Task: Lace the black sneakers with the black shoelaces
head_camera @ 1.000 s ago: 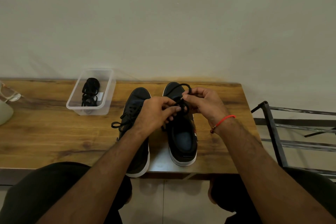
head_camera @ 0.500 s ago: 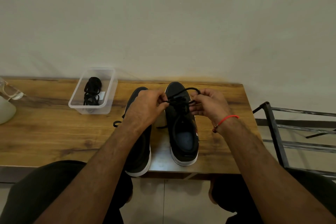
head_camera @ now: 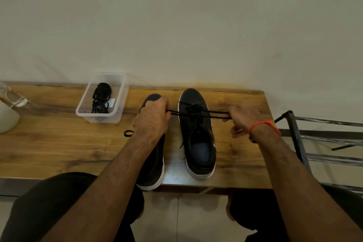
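- My left hand [head_camera: 152,120] pinches one loop of the black shoelace [head_camera: 198,113], fingers curled around it, knuckles over the left sneaker [head_camera: 152,165].
- My right hand [head_camera: 242,119] grips the other loop, fingers curled; red wrist band [head_camera: 264,124] visible.
- Lace runs taut between both hands, crossing the right sneaker [head_camera: 198,137] at its upper eyelets, knot at centre.
- Both sneakers stand side by side on the wooden table [head_camera: 49,143], toes toward the wall.
- Left sneaker: a lace loop [head_camera: 128,133] lies on the table beside it.
- Clear plastic box [head_camera: 102,98] left of the shoes holds spare black laces [head_camera: 101,97].
- Metal rack [head_camera: 314,139] right of the table.
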A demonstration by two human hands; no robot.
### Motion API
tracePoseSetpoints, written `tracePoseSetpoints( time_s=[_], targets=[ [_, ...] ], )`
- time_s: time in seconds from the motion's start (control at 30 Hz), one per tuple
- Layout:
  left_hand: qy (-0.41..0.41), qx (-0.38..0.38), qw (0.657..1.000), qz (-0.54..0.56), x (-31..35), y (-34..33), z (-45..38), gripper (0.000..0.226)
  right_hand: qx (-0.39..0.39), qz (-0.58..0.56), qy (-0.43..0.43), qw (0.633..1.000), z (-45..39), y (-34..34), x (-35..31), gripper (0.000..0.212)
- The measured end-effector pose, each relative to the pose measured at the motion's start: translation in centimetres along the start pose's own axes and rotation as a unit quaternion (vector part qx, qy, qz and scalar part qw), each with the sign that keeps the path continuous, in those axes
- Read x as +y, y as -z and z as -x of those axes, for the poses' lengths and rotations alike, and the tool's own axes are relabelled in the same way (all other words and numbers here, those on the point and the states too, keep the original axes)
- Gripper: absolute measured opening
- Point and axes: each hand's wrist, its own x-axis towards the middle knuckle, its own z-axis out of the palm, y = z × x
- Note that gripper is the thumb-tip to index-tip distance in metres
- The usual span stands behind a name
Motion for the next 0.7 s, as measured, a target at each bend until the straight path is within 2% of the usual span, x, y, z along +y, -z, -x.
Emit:
tracePoseSetpoints(
  time_s=[0.1,0.17,0.27,0.3,0.37,0.47,0.53,0.7],
  targets=[
    [0.004,-0.023,1.000,0.001,0.1,0.1,0.1,0.010,-0.009,-0.014,-0.016,1.000,-0.5,0.7,0.3,0.026],
    [0.000,-0.042,0.999,-0.013,0.5,0.3,0.3,0.017,-0.015,-0.103,-0.011,0.995,-0.7,1.1,-0.1,0.020],
    [-0.021,-0.032,0.998,-0.055,1.7,0.8,0.8,0.048,-0.037,-0.315,0.028,0.948,-0.4,1.7,-1.1,0.020],
    [-0.025,-0.019,0.999,-0.044,2.4,1.0,1.1,0.047,-0.048,-0.363,0.038,0.930,-0.4,2.0,-1.5,0.019],
    [-0.034,-0.025,0.999,0.012,3.3,1.1,1.5,0.031,-0.067,-0.423,0.043,0.902,-0.3,2.7,-2.0,0.021],
    [-0.032,-0.097,0.991,0.089,3.7,0.7,1.9,0.028,-0.070,-0.454,0.047,0.887,-0.6,3.2,-2.2,0.018],
    [-0.044,-0.116,0.986,0.108,3.5,0.3,2.0,0.027,-0.081,-0.473,0.062,0.875,-0.7,2.9,-2.1,0.016],
    [-0.071,-0.122,0.981,0.136,3.3,0.3,1.8,0.021,-0.134,-0.436,0.062,0.888,-0.4,2.4,-1.8,0.046]
  ],
)
